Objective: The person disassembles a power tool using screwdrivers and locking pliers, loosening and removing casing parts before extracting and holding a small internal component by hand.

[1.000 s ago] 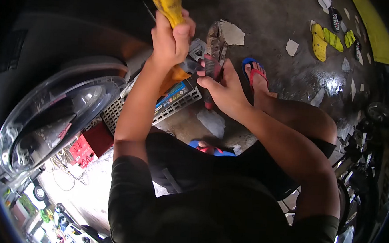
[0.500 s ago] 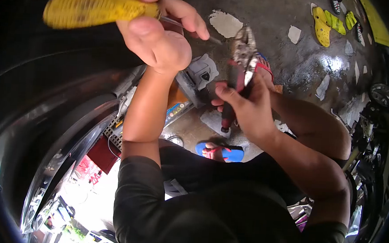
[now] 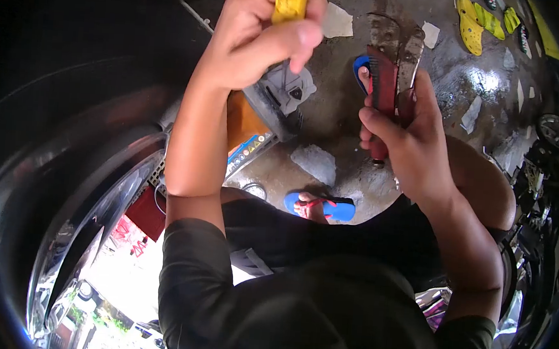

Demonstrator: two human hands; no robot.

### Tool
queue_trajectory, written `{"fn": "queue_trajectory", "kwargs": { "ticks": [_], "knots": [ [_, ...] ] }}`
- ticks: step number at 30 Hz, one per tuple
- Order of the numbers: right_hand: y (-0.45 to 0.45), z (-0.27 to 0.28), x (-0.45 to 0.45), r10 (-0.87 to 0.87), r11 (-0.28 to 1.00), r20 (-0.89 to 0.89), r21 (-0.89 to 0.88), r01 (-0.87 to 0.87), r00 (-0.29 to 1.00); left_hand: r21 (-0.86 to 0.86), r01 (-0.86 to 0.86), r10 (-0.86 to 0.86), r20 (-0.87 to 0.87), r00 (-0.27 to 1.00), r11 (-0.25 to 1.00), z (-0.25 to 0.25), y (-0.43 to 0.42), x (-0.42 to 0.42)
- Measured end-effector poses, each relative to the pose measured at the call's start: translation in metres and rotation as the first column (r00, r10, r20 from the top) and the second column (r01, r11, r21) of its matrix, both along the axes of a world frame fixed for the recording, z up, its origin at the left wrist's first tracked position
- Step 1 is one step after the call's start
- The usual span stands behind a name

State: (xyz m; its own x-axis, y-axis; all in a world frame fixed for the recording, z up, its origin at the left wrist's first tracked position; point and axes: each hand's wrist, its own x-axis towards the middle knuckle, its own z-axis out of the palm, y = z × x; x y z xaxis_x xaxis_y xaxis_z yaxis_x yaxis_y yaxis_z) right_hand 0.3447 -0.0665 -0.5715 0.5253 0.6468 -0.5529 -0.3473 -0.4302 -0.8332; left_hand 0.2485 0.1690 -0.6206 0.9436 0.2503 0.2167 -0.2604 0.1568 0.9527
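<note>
My left hand (image 3: 262,42) is closed around the yellow handle of a screwdriver (image 3: 291,4), which stands roughly upright in the view. Its top runs out of the frame, and the thin shaft points down below my fingers. In my right hand (image 3: 416,141) is a pair of worn pliers (image 3: 384,88) with red and dark grips. Their stained metal jaws point up and away from me. The two tools are apart from each other.
An orange and grey case (image 3: 247,121) with warning labels sits below my left forearm. A dark glossy vehicle panel (image 3: 85,111) curves along the left. Blue sandals (image 3: 338,209), yellow clogs (image 3: 471,29) and pale scraps (image 3: 314,164) are on the wet floor.
The screwdriver has swung from lying sideways to upright, its shaft now downward. My right hand has moved right with the pliers, away from the left hand.
</note>
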Motion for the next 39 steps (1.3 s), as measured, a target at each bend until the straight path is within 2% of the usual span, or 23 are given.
{"fn": "queue_trajectory", "kwargs": {
  "ticks": [1,2,4,5,6,8,9,10,11,14,15,20,22,24,26,29,32,34,36,37,39],
  "knots": [
    [-0.007,-0.002,0.0,0.086,0.996,0.132,-0.012,-0.085,0.987,0.072,-0.033,0.036,-0.037,0.999,0.997,0.006,0.001,0.001],
    [-0.013,-0.008,-0.001,0.174,0.985,0.265,-0.032,-0.171,0.948,-0.019,-0.071,0.07,-0.068,0.995,0.997,0.008,0.002,0.002],
    [-0.027,-0.022,-0.005,0.336,0.938,0.512,-0.105,-0.331,0.791,-0.198,-0.158,0.134,-0.131,0.982,0.967,0.009,0.005,0.007],
    [-0.033,-0.028,-0.009,0.405,0.904,0.614,-0.157,-0.398,0.677,-0.073,-0.241,0.222,-0.203,0.954,0.968,0.013,0.003,0.01],
    [-0.037,-0.033,-0.012,0.462,0.864,0.7,-0.219,-0.453,0.544,-0.069,-0.291,0.268,-0.233,0.935,0.954,0.011,0.005,0.01],
    [-0.04,-0.034,-0.023,0.361,0.896,0.772,-0.131,-0.425,0.524,-0.064,-0.378,0.346,-0.289,0.893,0.923,0.002,0.012,0.016],
    [-0.04,-0.032,-0.03,0.296,0.914,0.801,-0.08,-0.397,0.52,0.0,-0.446,0.434,-0.233,0.87,0.895,0.0,0.014,0.016],
    [-0.04,-0.032,-0.036,0.23,0.929,0.824,-0.027,-0.37,0.518,-0.003,-0.504,0.488,-0.245,0.838,0.864,-0.001,0.016,0.015],
    [-0.038,-0.034,-0.039,0.204,0.925,0.866,-0.018,-0.379,0.457,-0.022,-0.505,0.487,-0.236,0.841,0.863,-0.003,0.018,0.015],
    [-0.025,-0.049,-0.036,0.534,0.785,0.805,-0.359,-0.504,0.258,-0.025,-0.508,0.485,-0.261,0.835,0.861,-0.001,0.018,0.016],
    [-0.025,-0.053,-0.036,0.646,0.725,0.721,-0.478,-0.496,0.249,-0.02,-0.506,0.481,-0.276,0.832,0.862,0.0,0.017,0.018],
    [-0.018,-0.036,-0.04,0.372,0.849,0.897,-0.224,-0.479,0.24,-0.017,-0.475,0.456,-0.255,0.853,0.88,-0.006,0.017,0.016],
    [-0.017,-0.044,-0.038,0.416,0.832,0.891,-0.293,-0.472,0.18,-0.013,-0.466,0.448,-0.25,0.858,0.885,-0.005,0.02,0.018],
    [-0.023,-0.06,-0.036,0.644,0.694,0.763,-0.548,-0.467,0.062,-0.042,-0.449,0.425,-0.256,0.868,0.893,-0.008,0.024,0.017],
    [-0.023,-0.051,-0.034,0.581,0.741,0.805,-0.462,-0.487,0.119,-0.003,-0.447,0.431,-0.261,0.864,0.895,-0.012,0.026,0.021],
    [-0.016,-0.037,-0.035,0.382,0.849,0.888,-0.229,-0.475,0.254,0.018,-0.452,0.439,-0.276,0.855,0.892,-0.013,0.024,0.019],
    [-0.015,-0.048,-0.033,0.397,0.852,0.883,-0.252,-0.459,0.253,0.02,-0.469,0.455,-0.275,0.847,0.883,-0.014,0.03,0.019],
    [-0.013,-0.057,-0.03,0.667,0.709,0.71,-0.513,-0.483,0.224,-0.006,-0.485,0.469,-0.247,0.848,0.874,-0.015,0.031,0.021],
    [-0.008,-0.044,-0.022,0.57,0.768,0.801,-0.442,-0.464,0.182,0.004,-0.489,0.472,-0.273,0.838,0.872,-0.012,0.029,0.021],
    [-0.006,-0.038,-0.024,0.485,0.82,0.842,-0.344,-0.457,0.237,0.018,-0.487,0.472,-0.283,0.835,0.873,-0.007,0.024,0.02],
    [-0.01,-0.04,-0.027,0.455,0.836,0.852,-0.309,-0.453,0.258,0.026,-0.466,0.453,-0.291,0.843,0.884,-0.007,0.022,0.02]
  ]
}}
